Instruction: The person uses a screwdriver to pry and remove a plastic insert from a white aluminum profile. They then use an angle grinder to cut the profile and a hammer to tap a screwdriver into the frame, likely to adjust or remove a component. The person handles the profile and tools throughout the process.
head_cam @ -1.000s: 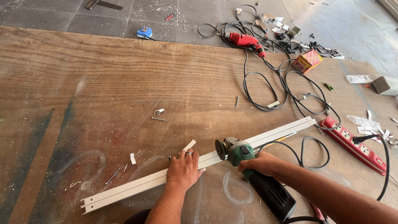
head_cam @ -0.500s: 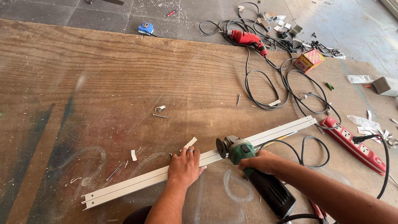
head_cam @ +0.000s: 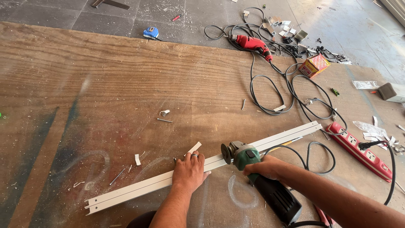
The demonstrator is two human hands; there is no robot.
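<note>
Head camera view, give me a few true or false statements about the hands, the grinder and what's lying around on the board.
1. The left hand presses flat on the white rail. True.
2. The right hand holds a red drill. False: it grips the green angle grinder; the red drill lies far off among the black cables.
3. The grinder's disc is beside the rail, right of the left hand. True.
4. The red power strip lies at the rail's left end. False: it lies past the right end.
5. A blue tape measure lies on the floor beyond the board. True.
</note>
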